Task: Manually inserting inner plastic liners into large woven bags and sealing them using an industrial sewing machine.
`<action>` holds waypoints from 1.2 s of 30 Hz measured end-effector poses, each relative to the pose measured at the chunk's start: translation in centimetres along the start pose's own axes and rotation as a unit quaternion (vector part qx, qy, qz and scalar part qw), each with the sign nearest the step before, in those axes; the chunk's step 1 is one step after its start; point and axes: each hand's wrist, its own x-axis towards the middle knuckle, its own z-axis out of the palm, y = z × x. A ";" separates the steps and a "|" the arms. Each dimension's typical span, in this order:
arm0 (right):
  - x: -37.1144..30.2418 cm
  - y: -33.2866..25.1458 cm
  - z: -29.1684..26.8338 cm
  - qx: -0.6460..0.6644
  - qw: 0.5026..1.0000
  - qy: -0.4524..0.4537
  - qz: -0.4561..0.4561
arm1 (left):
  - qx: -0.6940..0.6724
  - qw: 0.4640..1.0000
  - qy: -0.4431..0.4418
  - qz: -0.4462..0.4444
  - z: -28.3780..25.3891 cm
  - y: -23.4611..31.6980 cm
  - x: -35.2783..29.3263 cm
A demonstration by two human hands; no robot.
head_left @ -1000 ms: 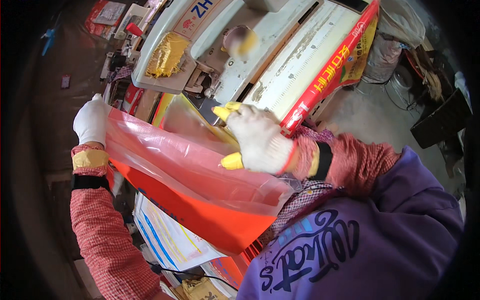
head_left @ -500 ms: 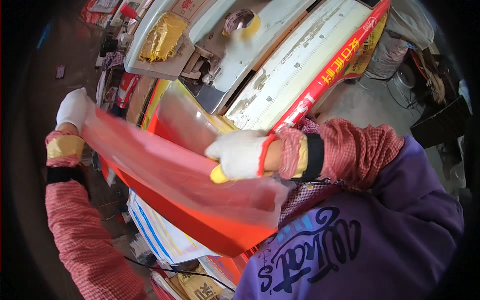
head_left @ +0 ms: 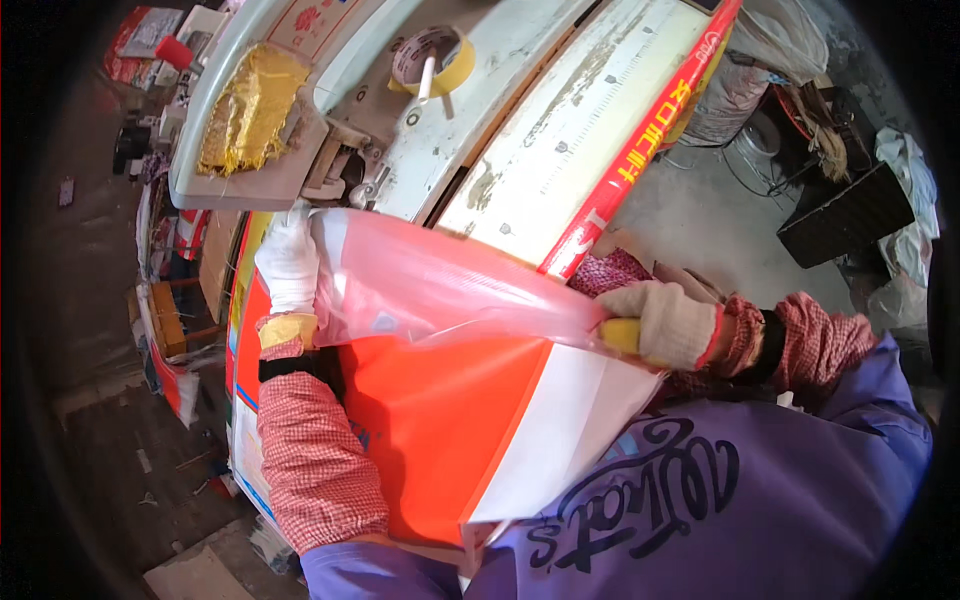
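Observation:
A red-orange and white woven sack [head_left: 440, 430] lies over my lap, with a clear plastic liner [head_left: 440, 275] spread across its top edge. My left hand [head_left: 288, 265], in a white glove, is closed on the liner's left end beside the machine. At the right end, my right hand [head_left: 665, 325] pinches the liner in a white glove with a yellow thumb. The plastic stretches between both hands, slightly smeared by motion. Whether the fingers also hold the sack's edge is hidden.
Ahead stands a pale sewing machine [head_left: 240, 30] with a yellow woven patch [head_left: 255, 110]. A tape roll [head_left: 432, 60] rests on its worktop [head_left: 560, 130], whose near edge carries a red printed strip [head_left: 650, 140]. Right of it are a dark box [head_left: 845, 215] and plastic bags [head_left: 740, 100].
My left hand has moved right, toward the machine, and my right hand has moved right and slightly down. The liner now spreads level between them, and more of the sack's red and white face shows.

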 end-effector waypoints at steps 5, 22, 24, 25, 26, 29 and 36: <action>-0.4 -0.9 0.1 0.203 0.979 0.026 0.011 | -0.119 0.991 0.061 0.032 0.7 -1.5 0.7; 2.0 -7.1 1.3 -0.324 0.926 0.056 0.185 | -0.108 0.987 -0.117 0.015 -0.7 -2.2 1.5; 4.5 -7.9 1.3 -0.395 0.917 -0.058 0.010 | -0.015 0.980 -0.192 -0.048 1.4 -5.4 3.8; 5.9 -8.5 1.8 -0.422 0.903 -0.035 -0.067 | 0.000 0.988 -0.145 -0.047 2.0 -7.4 5.3; 7.8 -9.4 2.5 -0.416 0.903 0.034 -0.104 | 0.013 0.992 -0.112 -0.050 2.2 -9.3 6.7; 13.5 -13.0 4.7 -0.492 0.826 0.176 -0.210 | 0.018 0.994 -0.080 -0.076 0.2 -13.0 9.5; 22.7 -16.8 2.6 -0.434 0.859 -0.006 -0.270 | -0.020 0.943 -0.332 -0.015 -12.6 -3.6 6.6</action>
